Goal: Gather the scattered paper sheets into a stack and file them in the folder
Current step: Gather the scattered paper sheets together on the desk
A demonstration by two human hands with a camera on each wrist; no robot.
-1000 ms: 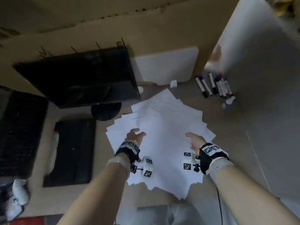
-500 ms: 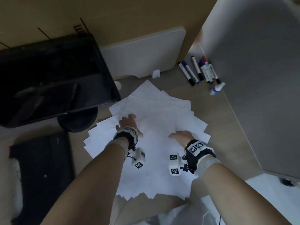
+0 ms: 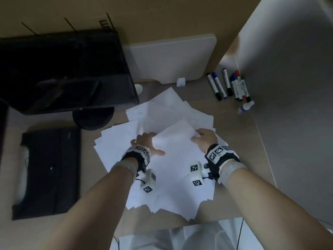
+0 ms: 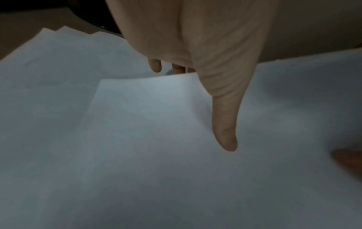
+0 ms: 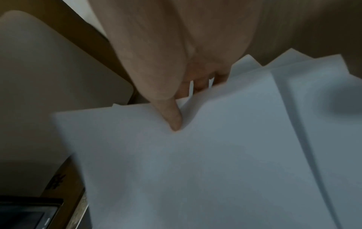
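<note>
1. From the head view, fanned sheets (image 3: 167, 159) are seen spread on the bench (image 3: 239, 141), with a black folder (image 3: 48, 170) lying apart to the left, markers (image 3: 228, 85) at the far right, and a monitor (image 3: 63, 69) behind.
2. A top sheet (image 3: 173, 141) is gripped at its far edge by the left hand (image 3: 146, 143) and right hand (image 3: 205, 139).
3. Only the wrist views show the grip: each thumb (image 4: 225, 124) (image 5: 168, 111) lies on top, with fingers (image 4: 155, 65) (image 5: 199, 85) curled under the edge

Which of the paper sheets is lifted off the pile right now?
The top sheet between both hands: left hand and right hand pinch its far edge; the others lie flat.
</note>
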